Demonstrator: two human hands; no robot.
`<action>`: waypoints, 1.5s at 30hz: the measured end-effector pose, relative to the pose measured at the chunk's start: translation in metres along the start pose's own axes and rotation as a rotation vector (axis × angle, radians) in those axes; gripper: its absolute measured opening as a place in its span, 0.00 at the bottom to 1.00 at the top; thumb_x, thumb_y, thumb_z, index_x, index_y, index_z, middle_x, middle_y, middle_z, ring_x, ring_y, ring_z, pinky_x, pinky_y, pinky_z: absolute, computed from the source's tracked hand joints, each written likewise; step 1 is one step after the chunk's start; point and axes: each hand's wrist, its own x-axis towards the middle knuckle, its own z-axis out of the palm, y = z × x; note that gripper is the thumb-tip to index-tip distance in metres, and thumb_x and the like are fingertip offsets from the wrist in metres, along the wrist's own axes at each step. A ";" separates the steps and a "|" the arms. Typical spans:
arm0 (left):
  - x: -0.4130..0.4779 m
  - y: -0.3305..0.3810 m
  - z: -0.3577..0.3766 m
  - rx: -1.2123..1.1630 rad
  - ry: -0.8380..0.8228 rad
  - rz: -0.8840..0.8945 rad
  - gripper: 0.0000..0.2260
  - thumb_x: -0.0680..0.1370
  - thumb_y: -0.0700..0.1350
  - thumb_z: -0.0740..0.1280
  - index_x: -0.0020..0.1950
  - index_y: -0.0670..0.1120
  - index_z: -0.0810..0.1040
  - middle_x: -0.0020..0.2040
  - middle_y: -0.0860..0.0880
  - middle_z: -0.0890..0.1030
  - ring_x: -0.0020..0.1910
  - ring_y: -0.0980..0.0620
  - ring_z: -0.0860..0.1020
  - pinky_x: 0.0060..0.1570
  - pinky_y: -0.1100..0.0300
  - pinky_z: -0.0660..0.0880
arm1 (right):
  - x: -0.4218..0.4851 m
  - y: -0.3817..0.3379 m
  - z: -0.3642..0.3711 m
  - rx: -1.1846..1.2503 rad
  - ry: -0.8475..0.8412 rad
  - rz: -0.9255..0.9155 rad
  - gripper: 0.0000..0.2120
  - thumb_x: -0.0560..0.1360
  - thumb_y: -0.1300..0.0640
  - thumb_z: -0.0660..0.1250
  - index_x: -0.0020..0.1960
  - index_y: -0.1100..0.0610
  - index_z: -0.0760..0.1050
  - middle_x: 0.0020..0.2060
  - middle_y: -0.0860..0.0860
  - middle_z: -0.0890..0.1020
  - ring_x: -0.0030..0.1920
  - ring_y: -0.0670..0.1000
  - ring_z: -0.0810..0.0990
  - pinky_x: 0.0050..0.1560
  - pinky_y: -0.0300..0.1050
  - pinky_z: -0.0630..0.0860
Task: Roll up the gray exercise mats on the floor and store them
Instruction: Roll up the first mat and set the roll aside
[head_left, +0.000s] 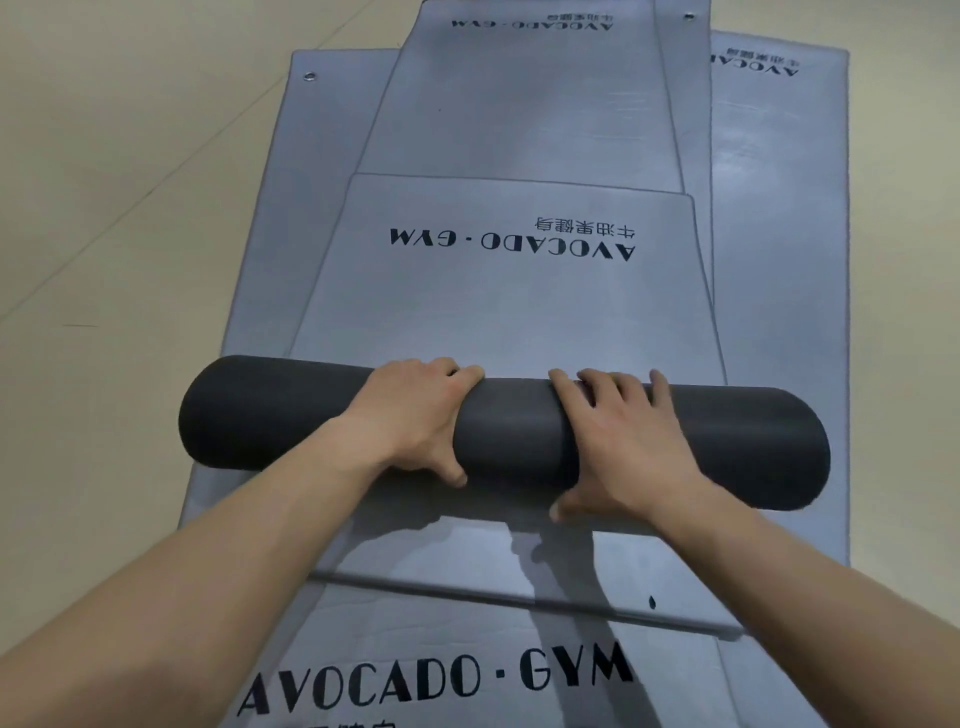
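A dark grey roll (270, 410) of partly rolled mat lies crosswise in the middle of the view. Its unrolled light grey part (498, 306), printed AVOCADO GYM, stretches away from me. My left hand (415, 410) grips the roll left of centre, fingers curled over the far side and thumb on the near side. My right hand (618, 441) lies on the roll right of centre, fingers spread over the top and thumb tucked at the near underside.
Several more grey mats lie flat in an overlapping pile beneath: one (524, 109) further ahead, one (779, 208) to the right, one (467, 649) near me. Beige tiled floor (114, 182) surrounds them on the left and far right.
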 end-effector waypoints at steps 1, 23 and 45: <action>0.006 -0.004 -0.006 -0.051 -0.032 -0.001 0.52 0.58 0.70 0.78 0.77 0.56 0.63 0.66 0.53 0.76 0.59 0.46 0.78 0.54 0.50 0.76 | -0.006 -0.006 0.006 -0.026 0.054 0.023 0.63 0.57 0.26 0.76 0.81 0.47 0.48 0.75 0.54 0.64 0.75 0.59 0.64 0.76 0.67 0.55; -0.002 -0.042 -0.006 -0.058 -0.075 -0.086 0.56 0.53 0.79 0.72 0.76 0.60 0.61 0.64 0.57 0.77 0.60 0.47 0.78 0.54 0.51 0.76 | 0.038 0.035 -0.027 0.086 -0.170 -0.051 0.65 0.50 0.22 0.76 0.78 0.46 0.56 0.67 0.49 0.73 0.65 0.56 0.75 0.67 0.56 0.72; 0.003 -0.034 0.023 0.082 0.196 -0.156 0.63 0.55 0.80 0.70 0.81 0.52 0.52 0.78 0.47 0.63 0.76 0.42 0.64 0.75 0.43 0.61 | 0.059 0.038 -0.011 -0.003 0.052 -0.072 0.64 0.47 0.18 0.66 0.78 0.41 0.53 0.67 0.48 0.72 0.64 0.58 0.74 0.66 0.59 0.69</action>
